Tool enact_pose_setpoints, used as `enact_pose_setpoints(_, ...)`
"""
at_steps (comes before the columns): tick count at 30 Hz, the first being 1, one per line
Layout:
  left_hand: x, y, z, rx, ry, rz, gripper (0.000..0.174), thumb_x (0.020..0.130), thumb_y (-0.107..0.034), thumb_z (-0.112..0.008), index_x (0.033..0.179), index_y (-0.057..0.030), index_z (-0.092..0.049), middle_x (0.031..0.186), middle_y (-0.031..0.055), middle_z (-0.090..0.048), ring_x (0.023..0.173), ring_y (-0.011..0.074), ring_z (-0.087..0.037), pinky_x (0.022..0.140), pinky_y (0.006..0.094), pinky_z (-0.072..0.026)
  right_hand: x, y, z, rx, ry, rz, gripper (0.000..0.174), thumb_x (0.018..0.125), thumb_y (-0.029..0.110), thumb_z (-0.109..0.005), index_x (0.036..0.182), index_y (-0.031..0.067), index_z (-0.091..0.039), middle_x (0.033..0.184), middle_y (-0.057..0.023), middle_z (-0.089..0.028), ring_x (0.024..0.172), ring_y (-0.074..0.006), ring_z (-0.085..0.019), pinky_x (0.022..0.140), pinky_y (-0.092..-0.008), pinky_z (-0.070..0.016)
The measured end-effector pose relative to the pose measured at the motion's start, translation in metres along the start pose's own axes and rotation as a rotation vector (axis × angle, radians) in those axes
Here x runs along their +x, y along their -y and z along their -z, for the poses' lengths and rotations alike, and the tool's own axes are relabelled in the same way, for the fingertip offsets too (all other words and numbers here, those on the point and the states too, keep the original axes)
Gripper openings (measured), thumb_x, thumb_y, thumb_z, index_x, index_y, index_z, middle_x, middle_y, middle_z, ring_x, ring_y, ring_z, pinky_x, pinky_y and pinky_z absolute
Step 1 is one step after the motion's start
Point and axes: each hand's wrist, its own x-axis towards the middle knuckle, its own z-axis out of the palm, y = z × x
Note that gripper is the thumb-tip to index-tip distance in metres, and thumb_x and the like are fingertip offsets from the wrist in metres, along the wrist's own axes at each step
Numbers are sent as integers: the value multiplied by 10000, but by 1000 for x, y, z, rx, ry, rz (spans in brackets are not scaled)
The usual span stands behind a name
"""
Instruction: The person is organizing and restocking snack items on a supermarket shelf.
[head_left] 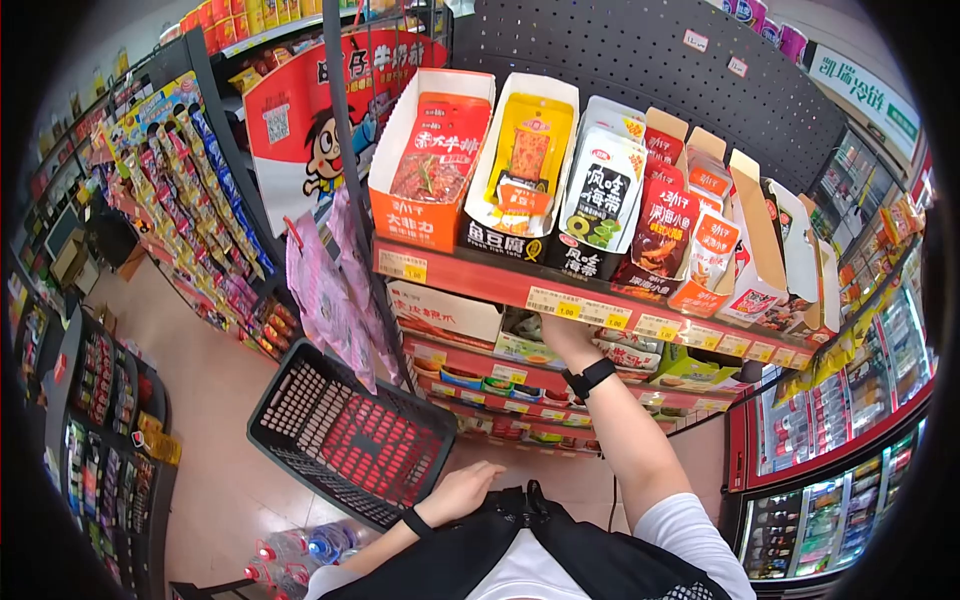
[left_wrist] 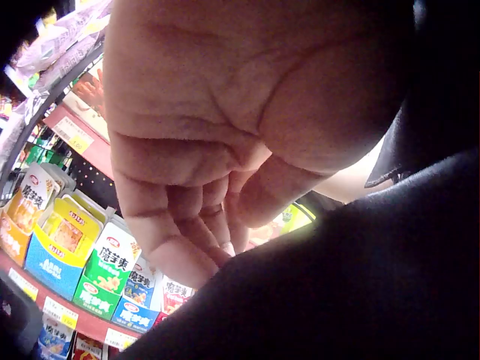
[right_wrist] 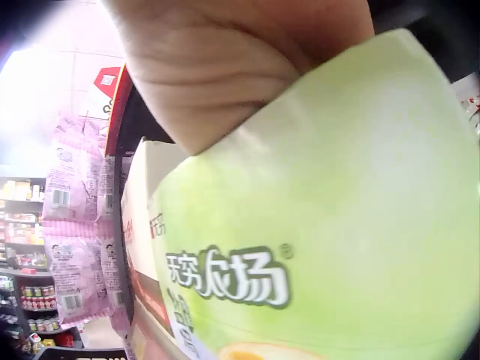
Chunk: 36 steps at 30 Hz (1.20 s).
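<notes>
My right hand (head_left: 565, 338) reaches into the second tier of the snack shelf, at a light green display box (head_left: 522, 350). The right wrist view shows its palm side (right_wrist: 217, 75) behind the front panel of the green box (right_wrist: 337, 187). That panel hides the fingers, so I cannot tell what they hold. In front of my body, near the waist, my left hand (head_left: 465, 490) hangs with nothing in it. Up close in the left wrist view, the fingers of this left hand (left_wrist: 195, 150) are loosely curled.
A black shopping basket (head_left: 400, 400) with a red interior is left of the shelf. Purple packets (head_left: 325, 280) hang above it. Open snack boxes (head_left: 600, 200) line the top tier. Bottles (head_left: 310, 550) stand at lower left, and a drinks cooler (head_left: 740, 480) is at right.
</notes>
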Motion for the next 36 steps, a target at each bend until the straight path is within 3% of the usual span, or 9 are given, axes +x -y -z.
enact_pose_setpoints(5, -5, 6, 5, -6, 4, 31, 271, 891, -29, -491, 1154, -23, -558, 1028, 155, -603, 983, 334, -602, 827, 388, -496, 0, 0, -1, 108, 80, -93, 369, 956, 283, -443, 1214, 44, -554, 1258, -203, -559, 1198, -387, -487, 1012, -471, -365)
enact_pose_setpoints(11, -5, 10, 3, -18, -11, 3, 269, 893, -26, -486, 1152, -23, -559, 1025, 151, -607, 976, 326, -606, 824, 385, -496, 1, 12, 25, 32, 196, -2, 287, 929, 188, -555, 1190, 71, -584, 1142, -188, -607, 1057, -387, -566, 907, -456, -438)
enact_pose_setpoints(14, -5, 9, 4, -16, -8, -1, 269, 893, -23, -485, 1152, -22, -559, 1019, 148, -610, 967, 323, -610, 819, 383, -498, -7, 6, 17, 83, -36, 45, 329, 936, 292, -536, 1134, 39, -608, 1096, -190, -630, 1034, -394, -576, 895, -477, -435)
enact_pose_setpoints(18, -4, 5, 6, -24, -11, 10, 264, 892, -23, -490, 1146, -20, -563, 1019, 146, -611, 959, 323, -612, 816, 377, -500, -32, 16, 39, 419, -137, -76, 281, 918, 219, -605, 1117, 21, -611, 1020, -175, -650, 942, -354, -612, 827, -430, -473)
enact_pose_setpoints(19, -3, 4, 8, -43, -20, 15, 252, 898, -31, -488, 1137, -19, -569, 1019, 149, -614, 955, 325, -616, 810, 383, -503, -39, 26, 51, 587, -119, -177, 216, 910, 153, -629, 1061, 1, -606, 919, -114, -663, 804, -228, -632, 748, -337, -496)
enact_pose_setpoints(23, 4, 0, 19, -126, -36, 47, 234, 920, -59, -483, 1130, -15, -576, 1027, 160, -618, 945, 341, -623, 797, 403, -511, -72, 34, 66, 1071, -54, -259, 143, 940, 146, -603, 940, 10, -559, 827, 7, -599, 766, -34, -542, 681, -215, -463)
enact_pose_setpoints(29, 30, -17, 54, -336, -151, 19, 334, 886, 38, -412, 1187, 12, -554, 989, 91, -585, 769, 156, -580, 751, 270, -486, -113, 51, 89, 1356, 181, -373, 86, 932, 100, -607, 935, 39, -546, 859, 21, -593, 784, -35, -533, 707, -198, -436)
enact_pose_setpoints(32, 41, -27, 66, -487, -134, 22, 361, 989, -121, -418, 1330, -3, -440, 983, 55, -546, 864, 135, -562, 790, 273, -468, -123, 60, 102, 1396, 243, -345, 74, 925, 74, -609, 939, 31, -551, 905, 13, -601, 824, -38, -545, 750, -208, -451)
enact_pose_setpoints(36, 48, -55, 74, -684, -65, -48, 485, 1008, -229, -431, 1422, -9, -307, 1159, 61, -502, 1060, 129, -499, 874, 281, -439, -131, 66, 110, 1331, 279, -306, 101, 916, 88, -626, 945, 26, -553, 916, 6, -619, 814, -37, -559, 718, -202, -460)
